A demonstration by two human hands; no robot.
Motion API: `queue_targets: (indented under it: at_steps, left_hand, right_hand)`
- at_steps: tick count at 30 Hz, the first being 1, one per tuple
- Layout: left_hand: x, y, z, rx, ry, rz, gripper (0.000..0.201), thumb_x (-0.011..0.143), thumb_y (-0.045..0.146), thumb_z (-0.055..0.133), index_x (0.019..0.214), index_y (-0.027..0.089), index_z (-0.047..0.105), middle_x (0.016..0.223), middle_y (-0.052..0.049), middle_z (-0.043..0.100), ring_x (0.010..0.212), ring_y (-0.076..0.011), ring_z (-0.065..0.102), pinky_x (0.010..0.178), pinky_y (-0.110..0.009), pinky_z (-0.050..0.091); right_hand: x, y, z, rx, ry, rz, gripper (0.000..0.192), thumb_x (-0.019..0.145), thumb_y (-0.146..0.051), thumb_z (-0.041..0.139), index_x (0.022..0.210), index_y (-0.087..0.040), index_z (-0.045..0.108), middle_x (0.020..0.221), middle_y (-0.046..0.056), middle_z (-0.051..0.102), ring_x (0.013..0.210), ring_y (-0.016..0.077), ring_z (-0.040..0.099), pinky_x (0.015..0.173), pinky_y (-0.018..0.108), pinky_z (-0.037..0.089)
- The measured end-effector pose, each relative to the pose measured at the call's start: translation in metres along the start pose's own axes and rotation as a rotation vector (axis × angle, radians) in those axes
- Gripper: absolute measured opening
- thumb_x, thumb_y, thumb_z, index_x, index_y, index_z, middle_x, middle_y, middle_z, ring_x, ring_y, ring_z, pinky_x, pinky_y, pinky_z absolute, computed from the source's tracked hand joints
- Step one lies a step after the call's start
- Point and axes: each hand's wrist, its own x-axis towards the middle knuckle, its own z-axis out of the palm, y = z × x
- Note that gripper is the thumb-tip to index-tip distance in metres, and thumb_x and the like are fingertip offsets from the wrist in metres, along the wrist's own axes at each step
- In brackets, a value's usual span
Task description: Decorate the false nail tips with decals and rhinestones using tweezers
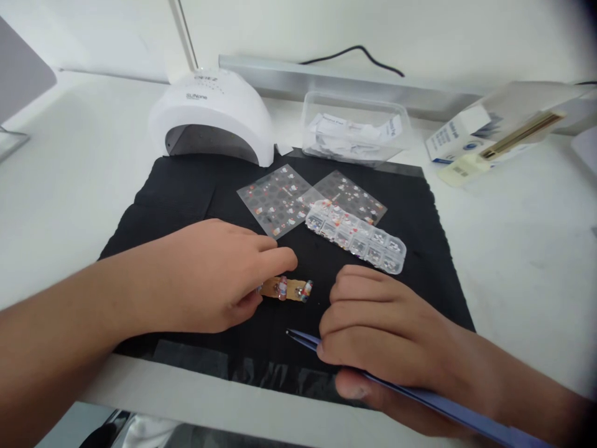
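Head view, left hand [209,277] pinching decorated strip [291,289], right hand [373,330] gripping tweezers [301,339], bead-filled compartment box [357,236].

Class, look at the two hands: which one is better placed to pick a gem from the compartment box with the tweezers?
Probably the right hand: it holds the blue tweezers, and the gem box lies just beyond its knuckles. The left hand is busy pinning down the strip of decorated nail tips.

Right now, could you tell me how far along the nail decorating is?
Two decorated nail tips already sit on the tan strip that the left hand pinches. The right hand holds blue tweezers, whose tips carry nothing I can see. Sticker sheets and the gem box lie beyond; what remains is unclear.
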Motion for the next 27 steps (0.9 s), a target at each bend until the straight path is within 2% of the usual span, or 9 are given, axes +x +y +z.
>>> queue_targets:
  at_steps: [14, 22, 27]
  left_hand:
    - [-0.0002, -0.0002, -0.0007, -0.004, -0.002, -0.004, 0.021, 0.084, 0.022, 0.057, 0.104, 0.027, 0.056, 0.087, 0.002, 0.065, 0.071, -0.02, 0.063, 0.06, -0.034, 0.035]
    - [0.0004, -0.0001, -0.0006, -0.012, -0.005, -0.005, 0.02, 0.084, 0.022, 0.057, 0.103, 0.027, 0.056, 0.087, 0.002, 0.066, 0.072, -0.0194, 0.063, 0.06, -0.034, 0.035]
    - [-0.0003, -0.0009, -0.0013, -0.016, -0.012, -0.01, 0.021, 0.084, 0.022, 0.058, 0.104, 0.027, 0.056, 0.088, 0.002, 0.066, 0.072, -0.0197, 0.063, 0.062, -0.034, 0.036]
  right_hand:
    - [-0.0014, -0.0004, -0.0002, 0.007, -0.002, -0.001, 0.027, 0.103, -0.024, 0.047, 0.083, -0.017, 0.064, 0.074, 0.003, 0.07, 0.075, 0.0173, 0.058, 0.08, 0.038, 0.046]
    - [0.0005, 0.006, 0.0026, 0.054, -0.001, -0.058, 0.025, 0.1, -0.02, 0.05, 0.081, -0.014, 0.064, 0.072, 0.003, 0.068, 0.069, 0.016, 0.053, 0.073, 0.036, 0.043]
    - [0.0, 0.0058, 0.0031, 0.044, 0.008, -0.025, 0.026, 0.101, -0.02, 0.049, 0.081, -0.014, 0.064, 0.073, 0.003, 0.069, 0.07, 0.0163, 0.054, 0.074, 0.037, 0.044]
